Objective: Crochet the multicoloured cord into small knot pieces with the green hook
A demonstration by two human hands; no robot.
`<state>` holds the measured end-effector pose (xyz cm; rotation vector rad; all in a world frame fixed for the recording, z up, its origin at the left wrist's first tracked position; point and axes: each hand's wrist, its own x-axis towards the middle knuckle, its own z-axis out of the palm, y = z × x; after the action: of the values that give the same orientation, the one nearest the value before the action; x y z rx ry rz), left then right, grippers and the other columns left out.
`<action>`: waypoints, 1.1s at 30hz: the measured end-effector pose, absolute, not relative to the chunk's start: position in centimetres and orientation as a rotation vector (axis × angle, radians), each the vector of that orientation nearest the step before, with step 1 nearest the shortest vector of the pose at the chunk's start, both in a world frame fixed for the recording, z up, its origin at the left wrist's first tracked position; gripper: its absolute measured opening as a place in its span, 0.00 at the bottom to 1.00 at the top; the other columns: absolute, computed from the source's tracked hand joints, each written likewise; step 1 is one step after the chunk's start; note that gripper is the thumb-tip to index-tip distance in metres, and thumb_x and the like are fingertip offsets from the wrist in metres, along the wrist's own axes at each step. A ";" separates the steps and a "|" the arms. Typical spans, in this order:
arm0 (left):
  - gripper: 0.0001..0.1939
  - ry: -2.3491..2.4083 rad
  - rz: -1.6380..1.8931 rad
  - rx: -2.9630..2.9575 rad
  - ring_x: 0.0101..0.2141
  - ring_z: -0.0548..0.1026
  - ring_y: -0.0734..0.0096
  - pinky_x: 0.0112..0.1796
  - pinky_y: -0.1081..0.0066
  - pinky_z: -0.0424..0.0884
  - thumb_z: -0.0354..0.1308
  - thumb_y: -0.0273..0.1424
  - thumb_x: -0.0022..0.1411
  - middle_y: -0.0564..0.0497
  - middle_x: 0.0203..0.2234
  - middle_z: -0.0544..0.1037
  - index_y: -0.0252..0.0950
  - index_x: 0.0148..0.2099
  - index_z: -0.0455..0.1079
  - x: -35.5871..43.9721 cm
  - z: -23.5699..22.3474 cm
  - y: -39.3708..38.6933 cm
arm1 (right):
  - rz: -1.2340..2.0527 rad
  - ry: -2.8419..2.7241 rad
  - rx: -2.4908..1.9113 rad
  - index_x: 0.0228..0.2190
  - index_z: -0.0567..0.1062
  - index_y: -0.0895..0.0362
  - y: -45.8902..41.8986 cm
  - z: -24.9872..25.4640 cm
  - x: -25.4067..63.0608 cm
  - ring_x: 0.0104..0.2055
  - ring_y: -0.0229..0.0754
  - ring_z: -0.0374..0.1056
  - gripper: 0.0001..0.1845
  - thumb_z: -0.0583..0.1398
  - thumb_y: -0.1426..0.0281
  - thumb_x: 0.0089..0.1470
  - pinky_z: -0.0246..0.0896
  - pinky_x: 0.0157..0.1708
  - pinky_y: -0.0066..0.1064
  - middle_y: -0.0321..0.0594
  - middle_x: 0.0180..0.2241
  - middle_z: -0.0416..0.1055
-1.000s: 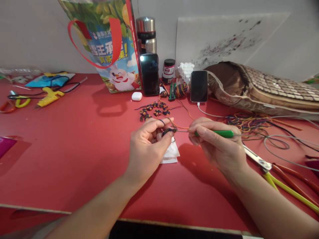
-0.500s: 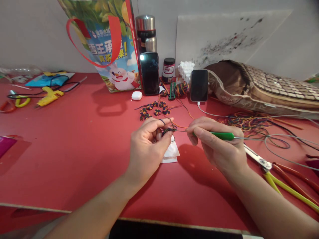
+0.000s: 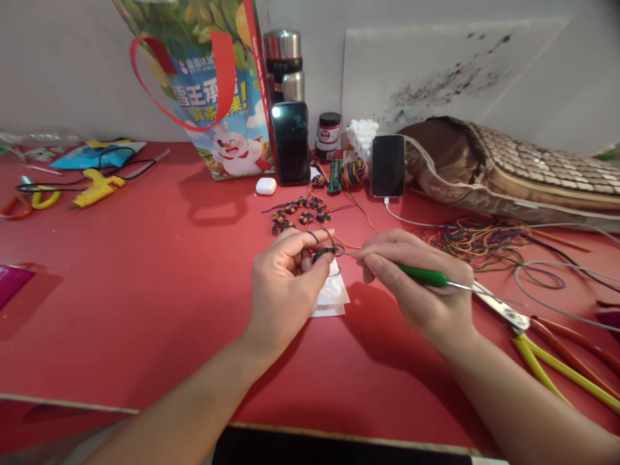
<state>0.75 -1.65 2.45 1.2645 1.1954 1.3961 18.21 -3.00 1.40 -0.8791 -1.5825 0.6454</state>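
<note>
My left hand (image 3: 290, 278) pinches a small dark crochet piece (image 3: 323, 253) between thumb and fingers, with a strand of dark yarn looped over the raised index finger. My right hand (image 3: 416, 281) is closed round a crochet hook (image 3: 423, 276) with a green handle, held like a pen. Its thin metal tip points left and meets the piece at my left fingertips; the exact stitch is too small to make out. Beneath the hands lies a white paper packet (image 3: 332, 297). Just beyond them sits a string of multicoloured crochet pieces (image 3: 305, 210).
Scissors (image 3: 516, 320) with red and yellow handles lie right of my right hand, beside tangled yarn (image 3: 469, 242). Behind stand a phone (image 3: 292, 145), another phone (image 3: 387, 166) on a cable and a gift bag (image 3: 232, 129). A yellow glue gun (image 3: 97, 187) lies left.
My right hand has shifted slightly left, and the hook's handle end has tipped downward. My left hand stays nearly in place, its index finger a little lower.
</note>
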 end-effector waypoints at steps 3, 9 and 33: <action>0.09 1.227 1.395 1.339 0.27 0.68 0.79 0.29 0.75 0.67 0.68 0.22 0.55 0.53 0.32 0.80 0.38 0.38 0.84 0.7 2.3 -1.6 | 0.490 -1.715 -0.891 0.38 0.85 0.54 -3.3 1.9 18.0 0.33 0.39 0.76 0.12 0.64 0.80 0.62 0.72 0.33 0.31 0.39 0.33 0.79; 0.08 1.276 1.333 1.246 0.25 0.66 0.79 0.27 0.74 0.65 0.69 0.24 0.54 0.52 0.33 0.80 0.36 0.38 0.83 0.8 1.8 -1.2 | 0.147 -1.958 -0.815 0.44 0.82 0.60 -3.3 0.9 17.8 0.36 0.42 0.78 0.12 0.61 0.81 0.63 0.74 0.35 0.31 0.48 0.39 0.78; 0.14 1.114 1.310 0.831 0.33 0.75 0.75 0.36 0.73 0.74 0.78 0.27 0.43 0.51 0.34 0.81 0.35 0.35 0.82 1.2 1.8 -0.8 | 0.445 -1.792 -0.869 0.48 0.86 0.53 -2.8 0.2 17.3 0.39 0.41 0.79 0.15 0.63 0.77 0.65 0.76 0.41 0.32 0.44 0.39 0.81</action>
<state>1.17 -0.82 1.82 0.8310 1.1141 1.3101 17.32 -2.80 0.19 -0.8694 -1.7925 0.4452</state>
